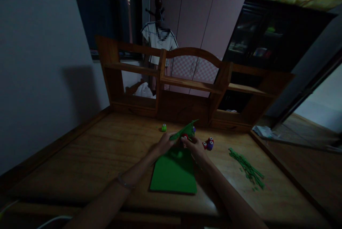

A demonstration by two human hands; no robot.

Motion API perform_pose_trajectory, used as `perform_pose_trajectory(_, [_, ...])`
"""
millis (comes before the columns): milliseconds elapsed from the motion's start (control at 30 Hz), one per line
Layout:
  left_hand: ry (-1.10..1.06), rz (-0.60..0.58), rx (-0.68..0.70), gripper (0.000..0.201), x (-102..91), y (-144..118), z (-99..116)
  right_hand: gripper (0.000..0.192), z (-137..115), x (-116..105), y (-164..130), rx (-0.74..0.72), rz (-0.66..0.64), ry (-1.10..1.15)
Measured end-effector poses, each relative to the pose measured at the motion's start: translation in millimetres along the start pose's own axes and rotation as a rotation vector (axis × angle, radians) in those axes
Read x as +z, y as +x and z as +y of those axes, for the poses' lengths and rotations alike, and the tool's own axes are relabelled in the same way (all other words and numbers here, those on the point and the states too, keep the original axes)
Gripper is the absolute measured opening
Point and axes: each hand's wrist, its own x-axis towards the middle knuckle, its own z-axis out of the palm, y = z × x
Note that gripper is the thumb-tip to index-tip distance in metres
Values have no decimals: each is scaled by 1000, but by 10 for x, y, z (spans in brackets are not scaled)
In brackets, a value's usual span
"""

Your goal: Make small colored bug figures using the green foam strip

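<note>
- A green paper strip [185, 131] is pinched above the green sheet [173, 173] on the counter [93, 157]; left hand [164, 143] fingers grasp it.
- Right hand [193, 145] fingers are clenched on a small red punch [184, 136], judged mid-punching.
- Next, firm pressing seems required.

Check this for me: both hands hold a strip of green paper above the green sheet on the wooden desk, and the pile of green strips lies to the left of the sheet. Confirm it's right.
One detail is off. The head view shows the pile of green strips to the right of the green sheet, not the left. The rest stands: the left hand and right hand hold a strip of green paper above it on the wooden desk.
</note>
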Motion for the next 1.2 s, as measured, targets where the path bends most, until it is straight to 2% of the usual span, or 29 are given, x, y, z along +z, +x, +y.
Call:
perform_pose_trajectory(200, [-6,-13,2,33,7,-7,0,26,29,-28,7,-9,-23,16])
perform_pose_trajectory(467, [-19,-9,-42,38,17,-12,7,29,53,-36,20,-18,-13,-19])
perform_pose_trajectory(833, [-15,-32,-15,39,17,-12,2,31,14,3,-12,12,32,3])
perform_pose_trajectory(1200, [6,-66,4,42,16,-31,49,37,-82,-16,-52,26,19,-121])
